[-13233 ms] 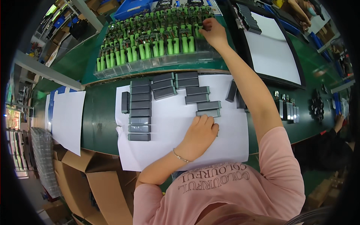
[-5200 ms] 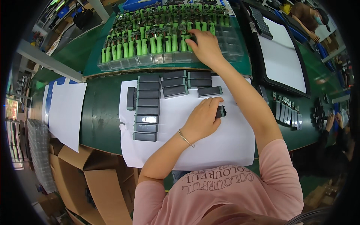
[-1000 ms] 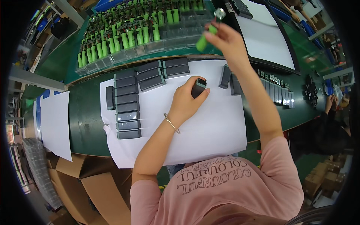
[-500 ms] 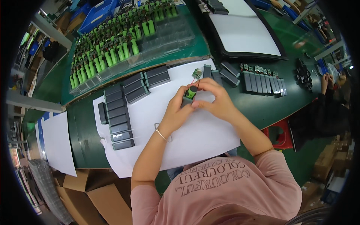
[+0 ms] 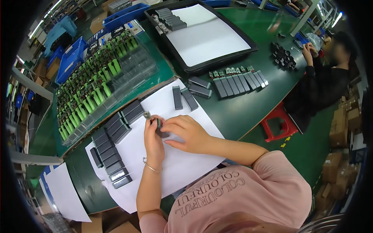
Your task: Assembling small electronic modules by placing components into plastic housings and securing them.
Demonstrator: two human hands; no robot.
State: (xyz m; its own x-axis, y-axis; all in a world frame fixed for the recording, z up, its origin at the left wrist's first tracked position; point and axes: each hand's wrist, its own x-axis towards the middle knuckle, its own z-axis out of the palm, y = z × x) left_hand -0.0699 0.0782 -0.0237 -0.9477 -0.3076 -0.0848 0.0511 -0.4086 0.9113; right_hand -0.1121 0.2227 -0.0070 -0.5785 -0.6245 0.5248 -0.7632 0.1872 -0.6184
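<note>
My left hand (image 5: 154, 146) is wrapped round a dark grey rectangular case (image 5: 163, 134), held upright above the white paper (image 5: 182, 155). A small circuit board (image 5: 147, 115) sticks up beside the left fingertips at the case's top. My right hand (image 5: 187, 134) grips the same case from the right, its fingers bent over the upper end and its thumb lower down. Fingers hide most of the case and whatever sits inside it. Left of my hands, more grey cases (image 5: 104, 142) lie in rows on the paper. Several others (image 5: 177, 98) lie beyond my hands.
A clear divided tray (image 5: 136, 69) of green battery cells (image 5: 93, 91) stands at the far left. Grey cases with circuit boards (image 5: 233, 83) line up at the right, near a black-rimmed tray (image 5: 254, 46). Black parts (image 5: 285, 56) lie near a co-worker (image 5: 322, 83) and a red stool (image 5: 278, 122).
The view has swung to the right. The green cell that showed at the case's mouth is no longer visible, and the circuit board now sits close to my left fingertips. My right hand has shifted its hold.
</note>
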